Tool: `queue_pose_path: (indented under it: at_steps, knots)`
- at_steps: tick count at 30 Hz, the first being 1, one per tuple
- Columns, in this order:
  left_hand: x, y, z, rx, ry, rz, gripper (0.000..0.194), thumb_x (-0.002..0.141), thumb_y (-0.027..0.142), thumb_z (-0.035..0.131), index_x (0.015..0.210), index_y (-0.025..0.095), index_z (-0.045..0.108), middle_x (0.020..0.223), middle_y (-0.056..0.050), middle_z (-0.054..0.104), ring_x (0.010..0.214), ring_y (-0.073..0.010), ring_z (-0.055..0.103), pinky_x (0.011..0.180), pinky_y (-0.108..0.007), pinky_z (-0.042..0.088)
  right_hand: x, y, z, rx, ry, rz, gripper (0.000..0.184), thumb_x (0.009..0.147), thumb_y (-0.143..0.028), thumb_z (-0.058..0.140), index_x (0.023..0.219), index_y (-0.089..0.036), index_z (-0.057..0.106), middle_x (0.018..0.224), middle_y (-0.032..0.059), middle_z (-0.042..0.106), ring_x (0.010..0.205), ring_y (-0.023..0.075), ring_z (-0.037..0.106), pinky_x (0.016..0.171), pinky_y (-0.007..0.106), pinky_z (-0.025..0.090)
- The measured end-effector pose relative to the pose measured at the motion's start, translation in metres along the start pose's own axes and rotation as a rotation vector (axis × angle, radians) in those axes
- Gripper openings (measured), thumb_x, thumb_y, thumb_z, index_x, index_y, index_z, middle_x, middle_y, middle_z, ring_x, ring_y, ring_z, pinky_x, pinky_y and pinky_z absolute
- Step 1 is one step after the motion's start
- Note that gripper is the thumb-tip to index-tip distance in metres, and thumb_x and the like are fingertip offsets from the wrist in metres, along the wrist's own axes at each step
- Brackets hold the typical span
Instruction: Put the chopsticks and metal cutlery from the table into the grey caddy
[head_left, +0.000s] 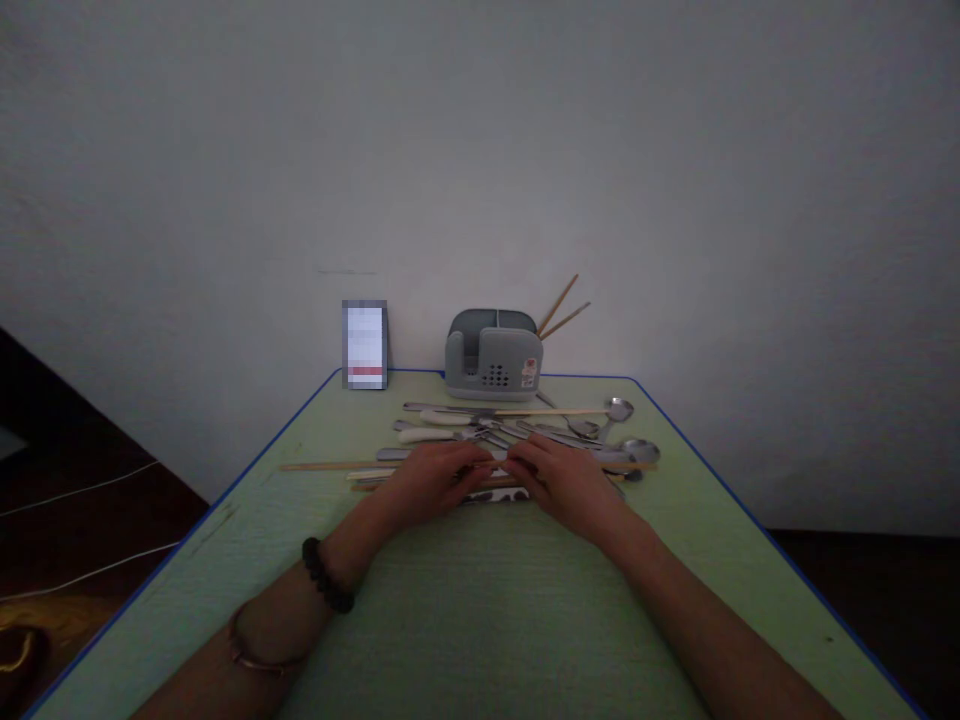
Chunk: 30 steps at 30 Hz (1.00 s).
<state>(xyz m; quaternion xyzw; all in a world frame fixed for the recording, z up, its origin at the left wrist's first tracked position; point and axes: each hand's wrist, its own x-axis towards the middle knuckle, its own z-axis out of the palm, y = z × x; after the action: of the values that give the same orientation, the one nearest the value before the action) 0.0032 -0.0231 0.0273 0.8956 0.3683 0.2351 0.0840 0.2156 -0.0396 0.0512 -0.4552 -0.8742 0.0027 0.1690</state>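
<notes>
My left hand [431,482] and my right hand [564,484] meet over a spread of cutlery, fingertips almost touching. Both have their fingers pinched on a long wooden chopstick [322,467] that lies crosswise and sticks out to the left. The fingers hide its middle, so whether the tip on the right belongs to the same stick is unclear. Around the hands lie a metal spoon [640,449], another spoon [619,408], white-handled forks [427,435] and more chopsticks [362,488]. A patterned white piece [499,496] shows between my hands.
Behind the cutlery stands a grey utensil holder [511,350], with two wooden sticks [559,303] slanting out at its right. A lit phone [365,345] leans on the wall [225,200] at the back left. The green table [465,610] has a blue edge.
</notes>
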Motion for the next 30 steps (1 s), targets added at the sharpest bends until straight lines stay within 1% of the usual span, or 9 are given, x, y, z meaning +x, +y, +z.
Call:
queue_pose_path:
  at_steps: [5, 7, 10, 13, 17, 21, 27, 30]
  knots:
    - [0.001, -0.001, 0.003, 0.054, 0.194, 0.035, 0.029, 0.094, 0.029, 0.042, 0.107, 0.018, 0.066, 0.088, -0.007, 0.07, 0.079, -0.016, 0.064, 0.072, -0.026, 0.05, 0.002, 0.01, 0.002, 0.003, 0.065, 0.008, 0.029, 0.095, -0.038, 0.04, 0.095, -0.021, 0.064, 0.092, 0.0051, 0.064, 0.076, 0.0158, 0.061, 0.067, 0.026, 0.044]
    - [0.001, -0.004, 0.005, 0.059, 0.262, 0.033, 0.027, 0.094, 0.03, 0.045, 0.105, 0.019, 0.067, 0.087, -0.006, 0.071, 0.078, -0.0157, 0.065, 0.072, -0.026, 0.051, 0.003, 0.011, 0.003, 0.009, 0.088, 0.005, 0.029, 0.095, -0.037, 0.04, 0.094, -0.021, 0.065, 0.091, 0.005, 0.064, 0.077, 0.0155, 0.061, 0.067, 0.026, 0.044]
    - [0.001, -0.009, 0.009, 0.016, 0.365, 0.007, 0.024, 0.092, 0.033, 0.05, 0.099, 0.021, 0.069, 0.091, -0.005, 0.072, 0.082, -0.015, 0.066, 0.077, -0.026, 0.052, 0.004, 0.01, 0.003, -0.002, 0.116, 0.014, 0.028, 0.095, -0.035, 0.041, 0.094, -0.021, 0.065, 0.087, 0.0044, 0.065, 0.076, 0.0157, 0.062, 0.066, 0.025, 0.044]
    - [0.002, -0.01, 0.009, -0.027, 0.423, -0.017, 0.02, 0.09, 0.033, 0.054, 0.093, 0.021, 0.07, 0.093, -0.004, 0.073, 0.083, -0.0146, 0.067, 0.079, -0.026, 0.052, 0.004, 0.008, 0.003, -0.013, 0.122, 0.023, 0.028, 0.095, -0.035, 0.042, 0.093, -0.021, 0.066, 0.086, 0.0041, 0.066, 0.075, 0.0156, 0.062, 0.065, 0.025, 0.043]
    - [0.002, -0.009, 0.007, -0.038, 0.424, -0.038, 0.017, 0.088, 0.032, 0.057, 0.088, 0.021, 0.069, 0.087, -0.004, 0.071, 0.08, -0.0144, 0.065, 0.073, -0.025, 0.052, 0.004, 0.006, 0.002, -0.037, 0.11, 0.034, 0.028, 0.095, -0.035, 0.042, 0.093, -0.021, 0.066, 0.086, 0.0043, 0.066, 0.075, 0.0157, 0.062, 0.064, 0.025, 0.042]
    - [0.003, -0.008, 0.006, -0.044, 0.415, -0.083, 0.014, 0.087, 0.031, 0.058, 0.084, 0.02, 0.066, 0.09, -0.004, 0.067, 0.081, -0.0145, 0.062, 0.07, -0.024, 0.052, 0.003, 0.006, 0.002, -0.066, 0.125, 0.034, 0.028, 0.095, -0.035, 0.042, 0.093, -0.022, 0.067, 0.085, 0.004, 0.066, 0.074, 0.0158, 0.061, 0.063, 0.025, 0.041]
    - [0.003, -0.008, 0.006, -0.069, 0.398, -0.117, 0.011, 0.085, 0.03, 0.06, 0.082, 0.02, 0.063, 0.091, -0.004, 0.065, 0.082, -0.0149, 0.061, 0.071, -0.024, 0.05, 0.003, 0.007, 0.005, -0.086, 0.162, 0.02, 0.026, 0.094, -0.035, 0.045, 0.091, -0.023, 0.068, 0.084, 0.0033, 0.067, 0.074, 0.0152, 0.061, 0.063, 0.025, 0.041]
    - [0.002, -0.009, 0.007, -0.062, 0.365, -0.123, 0.008, 0.084, 0.027, 0.062, 0.081, 0.02, 0.062, 0.089, -0.003, 0.065, 0.082, -0.0149, 0.06, 0.071, -0.024, 0.049, 0.003, 0.008, 0.006, -0.079, 0.158, -0.004, 0.023, 0.093, -0.032, 0.048, 0.092, -0.022, 0.069, 0.084, 0.0038, 0.067, 0.076, 0.0156, 0.06, 0.067, 0.026, 0.042]
